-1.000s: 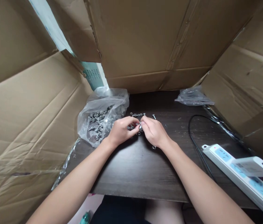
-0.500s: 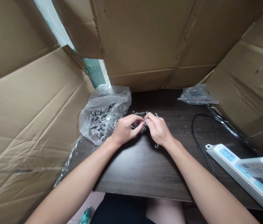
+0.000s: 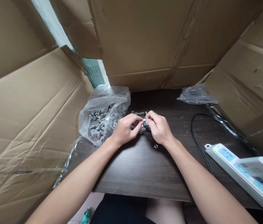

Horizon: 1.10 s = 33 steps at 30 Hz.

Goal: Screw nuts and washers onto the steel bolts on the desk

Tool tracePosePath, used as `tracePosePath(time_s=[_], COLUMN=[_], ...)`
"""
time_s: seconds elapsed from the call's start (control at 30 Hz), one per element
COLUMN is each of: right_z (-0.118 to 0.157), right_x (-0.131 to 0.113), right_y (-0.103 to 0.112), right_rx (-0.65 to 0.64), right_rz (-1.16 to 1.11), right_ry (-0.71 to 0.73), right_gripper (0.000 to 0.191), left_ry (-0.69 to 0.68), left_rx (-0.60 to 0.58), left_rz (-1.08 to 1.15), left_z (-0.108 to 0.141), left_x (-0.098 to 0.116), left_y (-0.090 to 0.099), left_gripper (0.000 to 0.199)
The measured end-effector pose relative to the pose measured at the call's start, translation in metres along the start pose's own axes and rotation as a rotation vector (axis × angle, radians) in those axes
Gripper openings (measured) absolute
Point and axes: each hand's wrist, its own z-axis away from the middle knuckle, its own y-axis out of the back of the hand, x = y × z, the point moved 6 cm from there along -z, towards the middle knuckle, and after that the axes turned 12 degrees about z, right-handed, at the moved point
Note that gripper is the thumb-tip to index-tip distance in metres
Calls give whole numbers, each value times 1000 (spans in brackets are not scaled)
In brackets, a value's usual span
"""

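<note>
Over the dark wooden table (image 3: 140, 174), my left hand (image 3: 127, 128) and my right hand (image 3: 158, 127) meet fingertip to fingertip. Between them is a small silver bolt (image 3: 144, 120), pinched by both hands; a nut appears to sit on it, though the fingers cover much of it. Several loose nuts and bolts (image 3: 141, 113) lie on the table behind and under the hands. One hex nut (image 3: 156, 146) lies apart, below my right wrist. Left of my left hand, an open clear plastic bag (image 3: 85, 124) holds many bolts.
Cardboard walls (image 3: 145, 37) enclose the table at the back and both sides. A flattened clear bag (image 3: 196, 95) lies at the back right. On the right are a white power strip (image 3: 215, 151) with a plugged-in adapter (image 3: 255, 166) and a black cable (image 3: 193, 133).
My right fingertips have shifted slightly away from the left ones, so more of the silver bolt shows between them. Both hands keep their pinch; the view has moved slightly.
</note>
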Motion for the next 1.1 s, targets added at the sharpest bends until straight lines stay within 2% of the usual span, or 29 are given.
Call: tracePosePath(time_s=[0.2,0.6,0.8,1.1], right_z=[-1,0,0,-1], right_x=[-3,-5,-1,-4], right_y=[-6,-5,-11,-3], right_rx=[-64,-67,-107,-49], right_rz=[8,75,102,178], right_ry=[17,29,13,0], right_gripper=[23,21,29,21], left_ry=[24,34,65,68], left_rx=[-57,-83,-120,-105], left_rz=[1,-13,-20,-86], left_z=[0,0,3,1], left_x=[0,-1,-5,-5], left_y=[-3,-3,-6,-4], left_gripper=[6,7,9,8])
